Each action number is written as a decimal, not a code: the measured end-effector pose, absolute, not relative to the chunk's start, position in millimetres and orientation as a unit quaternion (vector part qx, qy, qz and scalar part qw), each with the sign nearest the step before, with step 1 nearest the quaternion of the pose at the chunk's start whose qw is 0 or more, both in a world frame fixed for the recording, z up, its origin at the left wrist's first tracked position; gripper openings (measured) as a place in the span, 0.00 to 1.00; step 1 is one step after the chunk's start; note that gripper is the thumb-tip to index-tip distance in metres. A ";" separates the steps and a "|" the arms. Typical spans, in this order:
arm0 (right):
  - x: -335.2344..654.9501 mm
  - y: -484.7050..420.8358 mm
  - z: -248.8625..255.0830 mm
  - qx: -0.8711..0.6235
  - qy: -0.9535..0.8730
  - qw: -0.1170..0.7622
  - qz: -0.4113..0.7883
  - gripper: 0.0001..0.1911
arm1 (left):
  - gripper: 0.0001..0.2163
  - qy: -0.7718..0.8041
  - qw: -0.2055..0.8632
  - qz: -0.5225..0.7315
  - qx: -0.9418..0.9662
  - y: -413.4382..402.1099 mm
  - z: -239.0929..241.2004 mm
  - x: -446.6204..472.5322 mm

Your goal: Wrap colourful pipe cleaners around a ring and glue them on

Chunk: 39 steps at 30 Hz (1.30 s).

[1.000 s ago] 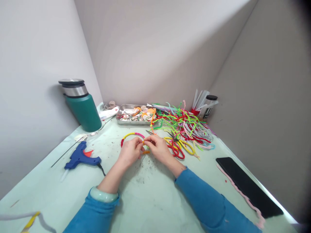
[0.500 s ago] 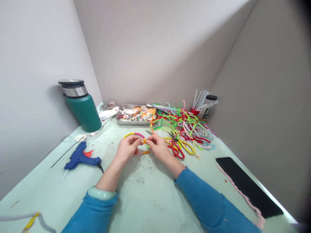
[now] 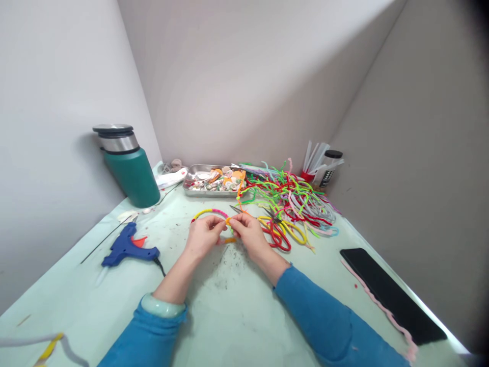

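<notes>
In the middle of the table my left hand [image 3: 204,234] is closed, its fingertips pinching a curved band wrapped in coloured pipe cleaner [image 3: 212,210]. Yellow and pink stretches of the band arch out behind that hand, with a bit of red at its left end. Close beside it, my right hand [image 3: 247,232] pinches an orange piece of pipe cleaner [image 3: 228,221] against the band. Another orange stretch [image 3: 229,240] shows below the fingertips. Fingers hide much of the band. Scissors with red and yellow handles [image 3: 280,235] lie just right of my right hand.
A blue glue gun [image 3: 128,247] lies at left, near a green bottle [image 3: 132,176]. Behind my hands are a metal tray [image 3: 214,193] of small cut pieces and a tangled pile of pipe cleaners [image 3: 290,199]. A black phone-like slab [image 3: 389,295] lies at right beside a pink strand [image 3: 376,302].
Both hands keep their pinch and have shifted only slightly. The band has turned a little, so its red left end now shows beside my left hand.
</notes>
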State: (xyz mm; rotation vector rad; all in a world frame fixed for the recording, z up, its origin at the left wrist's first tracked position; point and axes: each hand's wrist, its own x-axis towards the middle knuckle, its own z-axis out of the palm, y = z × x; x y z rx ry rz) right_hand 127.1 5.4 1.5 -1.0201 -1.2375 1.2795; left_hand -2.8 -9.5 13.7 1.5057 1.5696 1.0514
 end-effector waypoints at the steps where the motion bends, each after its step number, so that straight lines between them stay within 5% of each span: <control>1: 125.7 4.8 0.9 -0.424 -0.510 0.524 0.534 0.08 | 0.10 0.611 0.354 0.404 0.581 -9.0 12.7 -2.7; 13: 113.4 5.3 -12.9 -0.450 -0.527 0.534 0.484 0.08 | 0.10 0.669 0.110 0.367 0.637 -12.6 9.4 0.5; 25: 113.4 2.5 -3.5 -0.412 -0.454 0.559 0.558 0.08 | 0.12 0.603 0.387 0.468 0.517 -9.2 10.5 3.5; 35: 118.0 7.6 -12.9 -0.435 -0.551 0.531 0.475 0.07 | 0.11 0.615 0.307 0.456 0.565 -5.6 10.0 -8.5; 39: 120.2 7.6 -12.2 -0.439 -0.594 0.509 0.442 0.05 | 0.09 0.591 0.389 0.449 0.545 -6.2 11.5 -8.2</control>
